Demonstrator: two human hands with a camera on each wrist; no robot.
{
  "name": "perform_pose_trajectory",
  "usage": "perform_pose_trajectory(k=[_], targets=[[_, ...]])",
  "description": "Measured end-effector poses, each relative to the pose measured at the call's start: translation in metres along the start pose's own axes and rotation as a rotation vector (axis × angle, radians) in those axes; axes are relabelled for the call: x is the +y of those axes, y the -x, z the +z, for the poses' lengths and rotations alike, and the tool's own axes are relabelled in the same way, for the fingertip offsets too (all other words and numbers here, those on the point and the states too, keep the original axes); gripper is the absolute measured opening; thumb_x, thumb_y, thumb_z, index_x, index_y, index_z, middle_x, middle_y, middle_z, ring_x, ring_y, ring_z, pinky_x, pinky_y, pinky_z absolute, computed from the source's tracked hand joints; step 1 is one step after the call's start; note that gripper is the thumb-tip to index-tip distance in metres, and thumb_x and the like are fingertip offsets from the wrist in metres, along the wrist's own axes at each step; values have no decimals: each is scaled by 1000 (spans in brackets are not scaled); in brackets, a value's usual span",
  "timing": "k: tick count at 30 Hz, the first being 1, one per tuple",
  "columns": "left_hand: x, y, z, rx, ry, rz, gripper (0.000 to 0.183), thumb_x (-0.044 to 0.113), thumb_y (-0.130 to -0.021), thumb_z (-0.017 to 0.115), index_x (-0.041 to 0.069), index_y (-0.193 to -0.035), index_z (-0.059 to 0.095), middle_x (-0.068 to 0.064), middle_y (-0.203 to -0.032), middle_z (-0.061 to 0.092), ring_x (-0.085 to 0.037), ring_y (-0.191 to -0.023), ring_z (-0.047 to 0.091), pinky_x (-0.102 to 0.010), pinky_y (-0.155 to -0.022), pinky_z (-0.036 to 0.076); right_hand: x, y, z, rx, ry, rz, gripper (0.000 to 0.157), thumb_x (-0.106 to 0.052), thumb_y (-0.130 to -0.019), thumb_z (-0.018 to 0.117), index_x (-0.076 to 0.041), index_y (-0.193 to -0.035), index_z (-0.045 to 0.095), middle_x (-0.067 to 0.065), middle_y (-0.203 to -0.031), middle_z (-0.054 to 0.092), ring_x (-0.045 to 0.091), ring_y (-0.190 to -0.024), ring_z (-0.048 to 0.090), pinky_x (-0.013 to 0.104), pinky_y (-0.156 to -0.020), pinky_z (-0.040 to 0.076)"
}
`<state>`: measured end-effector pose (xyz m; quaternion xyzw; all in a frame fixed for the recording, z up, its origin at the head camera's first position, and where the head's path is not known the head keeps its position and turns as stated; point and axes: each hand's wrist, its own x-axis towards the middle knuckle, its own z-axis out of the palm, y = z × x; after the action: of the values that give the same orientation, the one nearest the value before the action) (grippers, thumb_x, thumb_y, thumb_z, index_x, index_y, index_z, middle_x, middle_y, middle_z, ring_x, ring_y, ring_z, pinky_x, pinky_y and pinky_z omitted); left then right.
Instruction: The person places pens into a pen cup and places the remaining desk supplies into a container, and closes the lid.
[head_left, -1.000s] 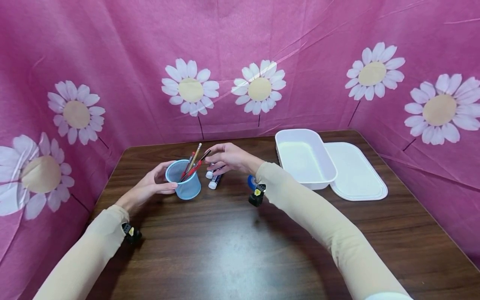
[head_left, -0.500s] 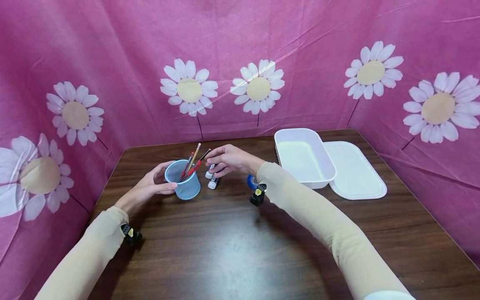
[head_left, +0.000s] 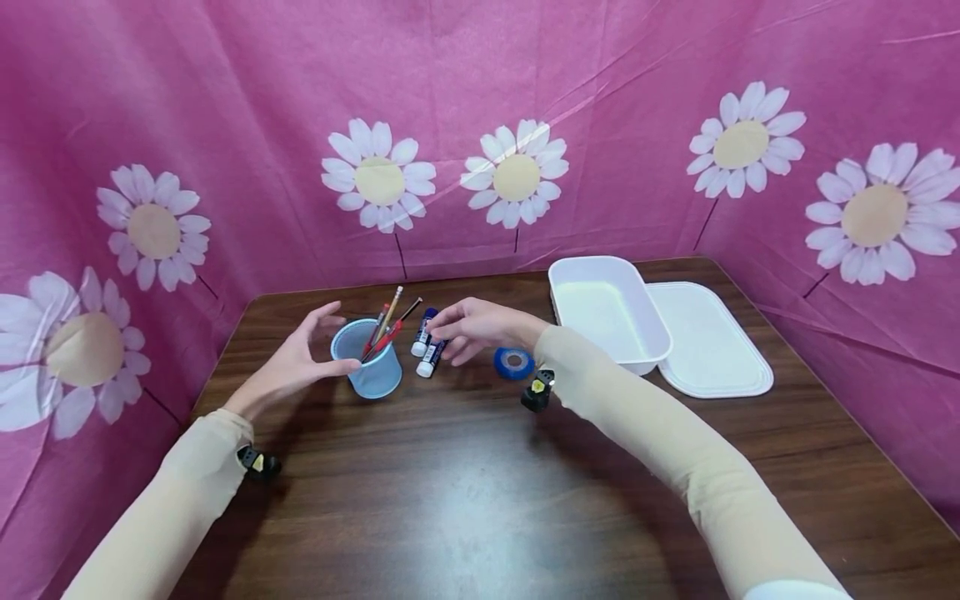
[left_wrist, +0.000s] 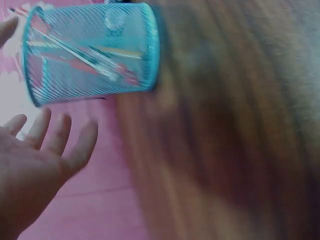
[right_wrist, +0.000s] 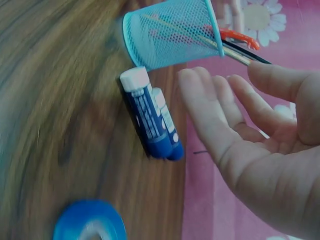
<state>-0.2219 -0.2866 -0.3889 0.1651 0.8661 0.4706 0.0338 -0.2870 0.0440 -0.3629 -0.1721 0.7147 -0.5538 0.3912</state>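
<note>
A light-blue mesh pencil cup [head_left: 377,380] stands upright at the table's left, holding a pencil [head_left: 391,307] and several pens, some red and one dark. My left hand [head_left: 287,363] is spread beside the cup, its thumb by the rim in the head view; in the left wrist view its fingers [left_wrist: 82,147] are clear of the mesh. Right of the cup lie two dark-blue glue sticks with white caps, one nearer [right_wrist: 142,115] and one behind it [right_wrist: 166,125]. Above them hovers my right hand [head_left: 487,327], fingers loosely bent, with nothing held.
A roll of blue tape [head_left: 513,363] lies below the right wrist. Farther right stands a white open bin [head_left: 660,354], with a white lid [head_left: 720,354] flat beside it. A pink flowered cloth [head_left: 450,50] hangs around the table [head_left: 375,500].
My left fingers have come off the pencil cup and spread. My right hand has shifted right and nearer, away from the pens, so the glue sticks and tape show more.
</note>
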Motion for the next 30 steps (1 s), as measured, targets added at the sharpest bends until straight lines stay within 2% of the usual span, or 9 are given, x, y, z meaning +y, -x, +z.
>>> perform_pose_trajectory(k=[5,8,13,17,20,23,25,27,30], targets=[[25,-4,3,149,-225,225,84,15,-83,86,6,-153,40,-18,-139,48,-32,-123,47,-46,-99,44,5,23,-17,-22,136,-30,47,-21,-104,60,2,-144,50,22,-138,57,47,-121,58,41,-89,60],[42,-4,8,246,-318,337,69,11,-83,85,5,-143,53,-16,-135,52,-30,-120,48,-41,-94,43,7,40,-27,5,226,-56,47,-24,-104,61,-1,-144,52,18,-138,58,43,-119,60,41,-89,60],[69,-2,24,320,-329,478,53,9,-82,83,5,-131,63,-11,-131,58,-29,-124,49,-44,-101,41,13,78,-45,103,340,-109,48,-29,-101,66,-7,-143,55,13,-137,60,35,-119,62,46,-94,57],[86,1,46,295,-298,552,47,11,-83,83,5,-127,66,-6,-124,63,-22,-115,55,-35,-97,45,23,115,-61,217,463,-198,48,-29,-99,69,-9,-141,57,9,-134,63,26,-120,62,44,-100,54],[93,3,66,221,-232,518,45,11,-85,82,7,-127,66,-3,-118,66,-16,-106,61,-34,-92,53,33,144,-75,322,552,-268,50,-25,-97,72,-6,-141,57,11,-133,64,28,-123,59,44,-104,51],[96,3,85,114,-127,386,44,13,-87,81,10,-128,65,-2,-117,68,-15,-98,64,-41,-85,59,43,170,-87,411,542,-302,55,-21,-95,75,-4,-143,55,15,-136,60,32,-130,53,48,-109,46],[95,0,94,47,-56,282,46,14,-88,81,10,-130,63,-3,-122,67,-20,-104,66,-49,-88,59,50,184,-95,463,531,-314,58,-19,-93,77,-4,-144,53,15,-139,58,31,-132,51,47,-111,43],[91,-4,101,6,-41,207,48,19,-90,80,9,-133,62,-5,-126,66,-27,-108,66,-51,-88,58,56,197,-101,522,552,-313,62,-19,-90,80,-5,-145,53,12,-141,57,26,-134,50,46,-114,40],[82,-13,109,-27,-86,160,51,22,-92,78,4,-135,59,-12,-131,63,-33,-104,65,-47,-83,58,66,212,-109,598,614,-313,68,-16,-87,83,-3,-145,52,14,-142,56,27,-135,47,49,-116,36]])
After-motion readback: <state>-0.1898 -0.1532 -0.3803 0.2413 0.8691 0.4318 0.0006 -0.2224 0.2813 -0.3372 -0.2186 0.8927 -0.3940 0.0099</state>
